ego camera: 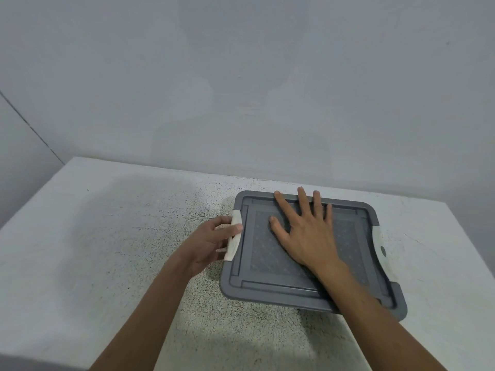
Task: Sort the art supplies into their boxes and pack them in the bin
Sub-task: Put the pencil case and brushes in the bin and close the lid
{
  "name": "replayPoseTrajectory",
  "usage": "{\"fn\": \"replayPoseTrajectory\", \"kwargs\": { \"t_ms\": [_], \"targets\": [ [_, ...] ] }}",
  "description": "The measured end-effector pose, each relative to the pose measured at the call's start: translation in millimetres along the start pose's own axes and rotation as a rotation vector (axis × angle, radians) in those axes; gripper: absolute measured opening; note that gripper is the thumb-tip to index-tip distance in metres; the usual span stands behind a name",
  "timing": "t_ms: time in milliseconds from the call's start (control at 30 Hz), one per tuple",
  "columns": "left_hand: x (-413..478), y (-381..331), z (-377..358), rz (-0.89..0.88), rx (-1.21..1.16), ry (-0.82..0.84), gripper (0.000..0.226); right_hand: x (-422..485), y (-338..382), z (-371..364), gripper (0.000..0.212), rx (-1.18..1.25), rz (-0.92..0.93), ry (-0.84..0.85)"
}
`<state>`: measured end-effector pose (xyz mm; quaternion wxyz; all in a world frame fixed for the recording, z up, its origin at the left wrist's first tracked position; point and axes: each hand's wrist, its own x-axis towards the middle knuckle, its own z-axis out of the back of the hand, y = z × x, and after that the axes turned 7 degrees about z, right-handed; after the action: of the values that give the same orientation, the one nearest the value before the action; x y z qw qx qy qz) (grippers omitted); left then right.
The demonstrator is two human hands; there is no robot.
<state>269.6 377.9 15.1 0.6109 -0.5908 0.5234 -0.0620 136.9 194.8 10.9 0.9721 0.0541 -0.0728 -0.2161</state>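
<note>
Right hand (302, 228) flat, fingers spread, on the grey plastic bin lid (267, 287) near the speckled white tabletop's (107, 236) far edge; left hand (211, 242) grips the lid's left-side white plastic latch (237, 219).

1 head-worn view looks forward and down, close over the table (107, 236) toward the wall (241, 76).

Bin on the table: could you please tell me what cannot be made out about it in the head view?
Head view:
- Contents and walls: hidden under the grey lid.
- Left latch: clipped or not, unclear; the left hand grips it.
- Lid's middle: covered by the flat right hand.
</note>
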Motion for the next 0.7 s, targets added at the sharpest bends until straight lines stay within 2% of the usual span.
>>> {"fn": "replayPoseTrajectory", "kwargs": {
  "t_ms": [100, 400, 567, 700],
  "targets": [
    [0.1, -6.5, -0.3, -0.031, 0.123, -0.07, 0.028, -0.6, -0.2, 0.6, 0.062, -0.008, -0.002, 0.0],
    [-5.1, -8.0, -8.3, -0.093, 0.344, -0.238, 0.027, -2.4, 1.6, 2.1, 0.062, -0.013, 0.003, 0.01],
    [-14.4, 9.8, -23.9, -0.301, 0.664, -0.572, 0.047, -3.3, 1.6, 4.6, 0.063, 0.016, 0.025, 0.001],
    [-20.3, 24.0, -47.4, -0.489, 1.029, -0.779, 0.042, -8.9, -1.9, 10.9, 0.058, 0.153, 0.05, -0.026]
  ]
}}
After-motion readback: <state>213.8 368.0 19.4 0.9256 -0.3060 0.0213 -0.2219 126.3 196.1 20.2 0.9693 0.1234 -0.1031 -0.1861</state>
